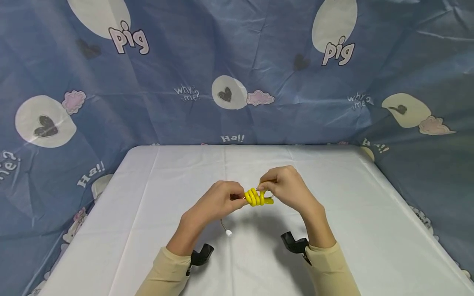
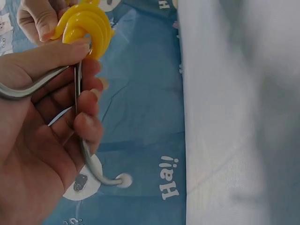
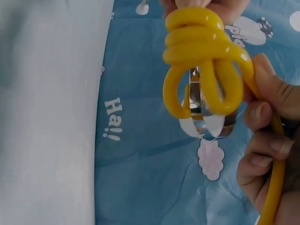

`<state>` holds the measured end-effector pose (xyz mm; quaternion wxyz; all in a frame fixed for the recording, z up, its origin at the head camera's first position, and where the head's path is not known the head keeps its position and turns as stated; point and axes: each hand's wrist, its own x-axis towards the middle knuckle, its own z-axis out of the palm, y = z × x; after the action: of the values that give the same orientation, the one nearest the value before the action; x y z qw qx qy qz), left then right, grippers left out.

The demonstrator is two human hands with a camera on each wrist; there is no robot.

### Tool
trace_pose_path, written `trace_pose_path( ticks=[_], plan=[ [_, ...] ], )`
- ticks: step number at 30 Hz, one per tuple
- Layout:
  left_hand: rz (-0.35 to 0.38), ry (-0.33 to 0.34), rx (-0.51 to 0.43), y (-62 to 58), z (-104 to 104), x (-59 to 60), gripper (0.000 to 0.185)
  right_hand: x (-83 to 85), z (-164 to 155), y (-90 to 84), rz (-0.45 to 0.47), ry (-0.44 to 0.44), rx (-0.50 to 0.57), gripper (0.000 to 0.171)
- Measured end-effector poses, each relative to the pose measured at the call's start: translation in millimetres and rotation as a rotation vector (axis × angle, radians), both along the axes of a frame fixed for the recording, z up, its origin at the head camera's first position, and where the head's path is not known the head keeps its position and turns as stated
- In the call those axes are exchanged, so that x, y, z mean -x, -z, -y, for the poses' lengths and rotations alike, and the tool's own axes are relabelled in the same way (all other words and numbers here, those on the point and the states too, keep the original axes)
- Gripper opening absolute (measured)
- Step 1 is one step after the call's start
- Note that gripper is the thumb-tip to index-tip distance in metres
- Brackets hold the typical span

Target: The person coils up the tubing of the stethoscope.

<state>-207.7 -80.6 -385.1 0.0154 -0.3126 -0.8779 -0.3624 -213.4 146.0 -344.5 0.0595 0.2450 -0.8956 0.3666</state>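
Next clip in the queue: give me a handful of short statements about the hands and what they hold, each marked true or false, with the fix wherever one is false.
1. Both hands hold one thing above the white table. True.
2. The tube coiled round the metal hook is red. False: the yellow tube is yellow.
3. The left hand has its fingers curled round the hook's metal shank. True.
4. The right hand lies flat on the table. False: it is raised, with its grip on the tube.
5. The hook's free end carries a small white tip. True.
6. The backdrop is plain white. False: the blue cloth is printed with hearts and words.
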Motion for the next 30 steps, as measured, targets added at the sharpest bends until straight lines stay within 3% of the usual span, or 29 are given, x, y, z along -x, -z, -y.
trace_pose_path(
  ticks=[16,22,25,30],
  plan=[
    [-0.026,0.202,-0.073,-9.1,-0.5,-6.9,0.011,10.6,-14.2,2.9,0.246,-0.082,0.162,0.013],
    [0.012,0.264,-0.121,-12.6,-2.9,-8.9,0.010,11.3,-19.7,4.0,0.263,-0.123,0.173,0.021],
    [0.014,0.279,-0.153,-14.7,-4.5,-10.4,0.010,13.5,-23.6,7.3,0.289,-0.178,0.241,0.019],
    [0.004,0.296,-0.203,-16.2,-7.1,-12.2,0.012,20.6,-28.6,17.9,0.371,-0.347,0.392,0.014]
  ],
)
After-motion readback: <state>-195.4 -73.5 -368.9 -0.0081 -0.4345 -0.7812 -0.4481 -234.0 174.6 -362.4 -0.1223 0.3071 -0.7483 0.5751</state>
